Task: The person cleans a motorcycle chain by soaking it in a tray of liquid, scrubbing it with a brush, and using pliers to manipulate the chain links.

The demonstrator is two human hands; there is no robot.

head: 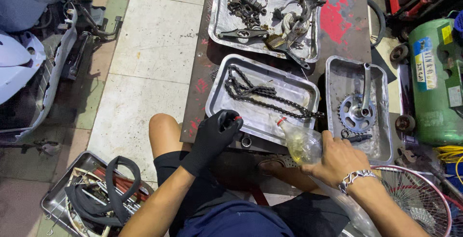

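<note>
Gripping a small dark can with a red tip, the left hand wears a black glove, its fingers curled tightly around the can at the near edge of the middle tray. The right hand is bare, with a silver bracelet at the wrist; its fingers are closed around a clear plastic bottle of yellowish liquid, whose nozzle points toward that same tray. One bicycle chain lies coiled in the middle tray. Three metal trays sit on the dark board with red paint: the far tray holds a heap of small bike parts, and the right tray holds one crank with its sprocket. A fourth tray rests on the tiled floor at the left, holding a black tyre. One spoked wheel lies by the right forearm.
</note>
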